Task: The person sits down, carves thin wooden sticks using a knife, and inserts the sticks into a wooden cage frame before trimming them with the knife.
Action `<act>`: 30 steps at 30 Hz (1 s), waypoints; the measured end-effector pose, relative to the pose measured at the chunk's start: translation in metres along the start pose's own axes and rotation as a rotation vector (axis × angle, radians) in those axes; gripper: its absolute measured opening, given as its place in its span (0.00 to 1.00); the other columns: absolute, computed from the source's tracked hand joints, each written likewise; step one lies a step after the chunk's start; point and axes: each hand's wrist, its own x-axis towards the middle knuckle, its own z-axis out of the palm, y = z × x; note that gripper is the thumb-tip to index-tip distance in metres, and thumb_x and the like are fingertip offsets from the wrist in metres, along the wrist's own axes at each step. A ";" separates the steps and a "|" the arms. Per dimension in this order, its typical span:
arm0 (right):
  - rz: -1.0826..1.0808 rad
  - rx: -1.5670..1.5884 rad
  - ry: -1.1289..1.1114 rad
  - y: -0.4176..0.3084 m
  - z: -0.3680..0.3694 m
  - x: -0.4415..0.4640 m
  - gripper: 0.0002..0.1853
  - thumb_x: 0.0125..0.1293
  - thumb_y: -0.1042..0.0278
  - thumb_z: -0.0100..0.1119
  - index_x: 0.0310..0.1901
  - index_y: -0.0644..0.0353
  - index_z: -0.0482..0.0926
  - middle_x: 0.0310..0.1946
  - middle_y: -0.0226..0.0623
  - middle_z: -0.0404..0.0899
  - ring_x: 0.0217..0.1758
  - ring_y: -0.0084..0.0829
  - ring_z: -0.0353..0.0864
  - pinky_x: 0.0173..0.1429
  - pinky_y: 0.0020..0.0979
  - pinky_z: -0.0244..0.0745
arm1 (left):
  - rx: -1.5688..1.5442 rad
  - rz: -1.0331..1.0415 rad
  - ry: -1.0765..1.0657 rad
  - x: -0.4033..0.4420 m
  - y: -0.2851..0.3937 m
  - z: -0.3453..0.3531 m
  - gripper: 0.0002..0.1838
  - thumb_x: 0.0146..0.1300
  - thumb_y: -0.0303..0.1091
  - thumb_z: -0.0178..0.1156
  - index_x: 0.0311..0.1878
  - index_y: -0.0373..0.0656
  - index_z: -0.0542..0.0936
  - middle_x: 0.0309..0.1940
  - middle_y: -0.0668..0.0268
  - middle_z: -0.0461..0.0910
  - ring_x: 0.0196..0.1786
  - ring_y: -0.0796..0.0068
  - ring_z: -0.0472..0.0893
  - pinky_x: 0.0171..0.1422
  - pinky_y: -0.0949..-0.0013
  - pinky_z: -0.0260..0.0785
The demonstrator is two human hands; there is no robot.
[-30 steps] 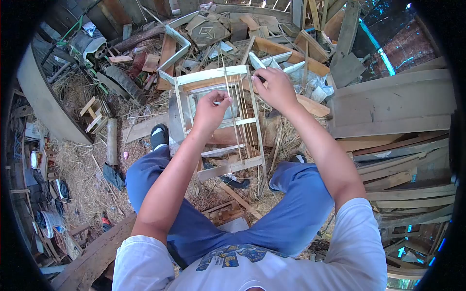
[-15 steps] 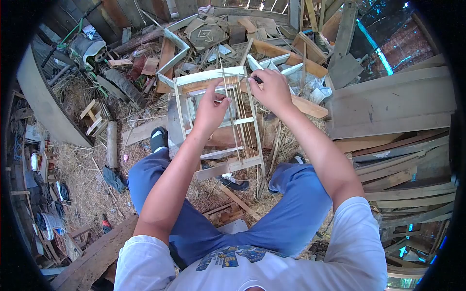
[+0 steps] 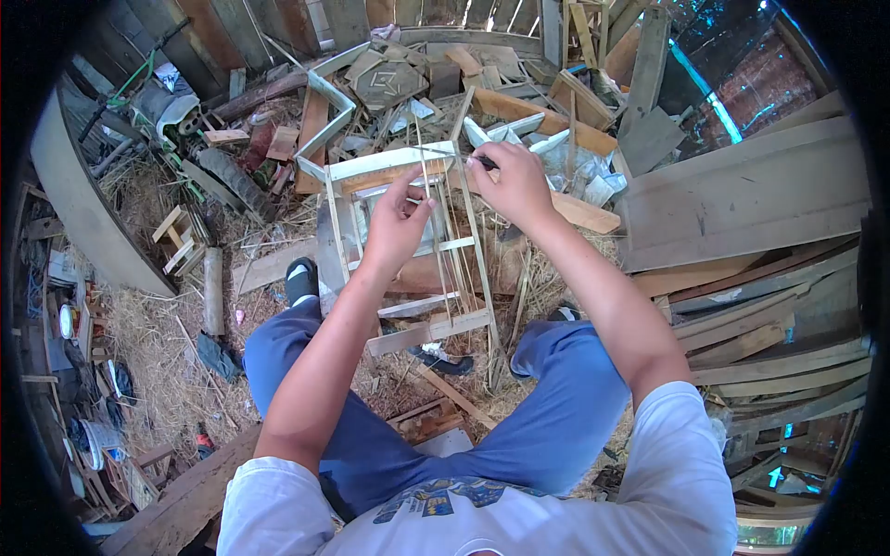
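A light wooden frame [image 3: 431, 331] with crossbars stands between my legs, and several thin strips [image 3: 449, 264] run lengthwise over its right part. My left hand [image 3: 399, 222] is over the upper middle of the frame, its fingers curled near one long strip; whether they grip it is hard to see. At the frame's upper right corner my right hand [image 3: 513, 181] pinches a small tool with a black handle [image 3: 485, 162]. The tool's thin shaft points left, across the top of the strips.
Scrap wood and a hexagonal board [image 3: 387, 85] lie beyond the frame. Long planks [image 3: 742, 199] are stacked at the right. A curved panel [image 3: 88, 199], a wheeled machine [image 3: 176, 111] and a small wooden piece [image 3: 176, 236] are at the left. Straw covers the ground.
The view has shifted slightly, so the frame appears a little further left. My right hand still holds the black-handled tool near the top corner, and my left hand's fingers have shifted slightly.
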 end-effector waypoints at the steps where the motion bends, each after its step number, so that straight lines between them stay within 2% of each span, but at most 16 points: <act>1: -0.004 0.014 0.004 -0.001 -0.002 0.000 0.11 0.66 0.57 0.63 0.38 0.57 0.84 0.35 0.41 0.84 0.45 0.49 0.81 0.52 0.49 0.73 | -0.030 0.003 -0.006 0.000 0.000 -0.001 0.29 0.69 0.22 0.63 0.73 0.39 0.69 0.39 0.69 0.77 0.38 0.84 0.76 0.46 0.77 0.71; 5: -0.048 0.026 0.038 -0.007 -0.011 0.002 0.11 0.66 0.58 0.64 0.39 0.57 0.84 0.35 0.42 0.84 0.45 0.49 0.81 0.52 0.49 0.73 | -0.175 0.075 -0.037 0.001 0.003 0.002 0.28 0.71 0.19 0.60 0.72 0.40 0.66 0.42 0.67 0.75 0.39 0.80 0.78 0.47 0.72 0.76; 7: -0.047 0.032 0.020 -0.012 -0.019 0.000 0.10 0.66 0.62 0.66 0.40 0.59 0.84 0.38 0.41 0.86 0.46 0.47 0.82 0.54 0.45 0.74 | -0.313 0.002 -0.075 -0.005 0.014 0.002 0.24 0.72 0.18 0.56 0.68 0.42 0.65 0.44 0.64 0.74 0.40 0.74 0.80 0.45 0.66 0.79; 8: -0.051 0.029 0.023 -0.014 -0.022 -0.001 0.10 0.66 0.62 0.66 0.40 0.59 0.84 0.38 0.41 0.86 0.46 0.47 0.82 0.54 0.45 0.74 | -0.314 0.007 -0.076 -0.007 0.022 0.003 0.24 0.72 0.18 0.56 0.68 0.42 0.65 0.44 0.64 0.74 0.40 0.74 0.80 0.45 0.66 0.79; 10: -0.064 0.051 0.014 -0.019 -0.029 -0.001 0.10 0.66 0.62 0.67 0.41 0.59 0.84 0.39 0.41 0.86 0.46 0.46 0.82 0.54 0.44 0.74 | -0.384 -0.019 -0.109 -0.012 0.035 0.002 0.20 0.70 0.17 0.52 0.63 0.43 0.66 0.45 0.62 0.73 0.38 0.72 0.81 0.38 0.67 0.77; 11: -0.069 0.048 0.016 -0.022 -0.032 -0.002 0.10 0.66 0.62 0.67 0.41 0.59 0.84 0.39 0.41 0.86 0.46 0.46 0.82 0.54 0.44 0.74 | -0.386 -0.013 -0.109 -0.013 0.038 0.001 0.20 0.70 0.17 0.52 0.63 0.43 0.66 0.45 0.62 0.73 0.38 0.72 0.81 0.38 0.67 0.77; 13: -0.105 0.107 0.072 -0.029 -0.040 -0.004 0.09 0.65 0.62 0.66 0.40 0.58 0.85 0.36 0.42 0.85 0.45 0.49 0.81 0.52 0.47 0.74 | -0.477 -0.006 -0.153 -0.016 0.045 -0.002 0.18 0.67 0.18 0.49 0.58 0.44 0.65 0.44 0.60 0.74 0.31 0.74 0.78 0.30 0.71 0.72; 14: -0.110 0.102 0.073 -0.034 -0.044 -0.005 0.09 0.65 0.62 0.66 0.40 0.58 0.85 0.36 0.42 0.85 0.45 0.49 0.81 0.52 0.47 0.74 | -0.480 0.000 -0.152 -0.018 0.048 -0.002 0.18 0.67 0.18 0.49 0.58 0.44 0.65 0.44 0.60 0.74 0.31 0.74 0.78 0.30 0.71 0.72; 16: -0.118 0.114 0.084 -0.043 -0.053 -0.008 0.09 0.65 0.62 0.66 0.41 0.58 0.85 0.35 0.41 0.85 0.44 0.48 0.81 0.52 0.47 0.74 | -0.487 0.019 -0.152 -0.023 0.053 -0.002 0.20 0.62 0.18 0.45 0.56 0.45 0.63 0.40 0.59 0.75 0.24 0.79 0.71 0.26 0.76 0.63; 17: -0.125 0.107 0.085 -0.047 -0.056 -0.010 0.09 0.65 0.62 0.66 0.41 0.58 0.85 0.35 0.41 0.85 0.44 0.48 0.81 0.52 0.47 0.74 | -0.493 0.028 -0.153 -0.025 0.055 -0.002 0.20 0.62 0.18 0.45 0.56 0.45 0.63 0.40 0.59 0.75 0.24 0.79 0.71 0.26 0.76 0.63; 19: -0.103 0.106 0.071 -0.054 -0.062 -0.015 0.09 0.65 0.62 0.66 0.41 0.57 0.84 0.35 0.41 0.85 0.43 0.48 0.81 0.51 0.47 0.74 | -0.432 0.094 -0.163 -0.033 0.064 -0.002 0.13 0.72 0.24 0.47 0.57 0.46 0.66 0.32 0.63 0.76 0.20 0.83 0.65 0.24 0.77 0.57; 20: -0.090 0.106 0.042 -0.060 -0.068 -0.017 0.09 0.66 0.63 0.66 0.42 0.57 0.84 0.35 0.41 0.85 0.43 0.48 0.81 0.51 0.47 0.73 | -0.438 0.105 -0.162 -0.038 0.072 -0.003 0.13 0.72 0.24 0.47 0.57 0.46 0.66 0.32 0.63 0.76 0.20 0.83 0.65 0.24 0.77 0.57; 22: -0.079 0.118 0.055 -0.071 -0.073 -0.022 0.09 0.66 0.64 0.66 0.43 0.57 0.84 0.35 0.42 0.84 0.42 0.48 0.80 0.50 0.46 0.73 | -0.335 0.078 -0.067 -0.049 0.089 -0.003 0.08 0.81 0.34 0.47 0.58 0.46 0.68 0.22 0.69 0.73 0.19 0.85 0.64 0.24 0.77 0.55; 25: -0.088 0.134 0.058 -0.091 -0.085 -0.025 0.10 0.68 0.65 0.64 0.47 0.59 0.82 0.35 0.46 0.84 0.40 0.51 0.81 0.47 0.45 0.75 | -0.295 0.223 -0.073 -0.055 0.087 -0.003 0.10 0.84 0.35 0.46 0.59 0.42 0.70 0.20 0.72 0.70 0.22 0.85 0.67 0.28 0.77 0.59; 27: 0.035 0.262 0.016 -0.102 -0.090 -0.034 0.12 0.71 0.62 0.63 0.49 0.60 0.81 0.37 0.47 0.84 0.41 0.53 0.82 0.46 0.45 0.77 | -0.288 0.203 -0.062 -0.060 0.089 -0.005 0.08 0.83 0.33 0.47 0.56 0.42 0.71 0.20 0.74 0.69 0.23 0.85 0.70 0.28 0.76 0.60; 30: 0.038 0.252 -0.010 -0.111 -0.096 -0.044 0.13 0.75 0.60 0.60 0.52 0.60 0.80 0.39 0.49 0.84 0.43 0.54 0.84 0.46 0.44 0.78 | -0.291 0.212 -0.070 -0.066 0.096 -0.005 0.05 0.82 0.32 0.49 0.53 0.42 0.70 0.21 0.73 0.69 0.25 0.85 0.71 0.30 0.76 0.61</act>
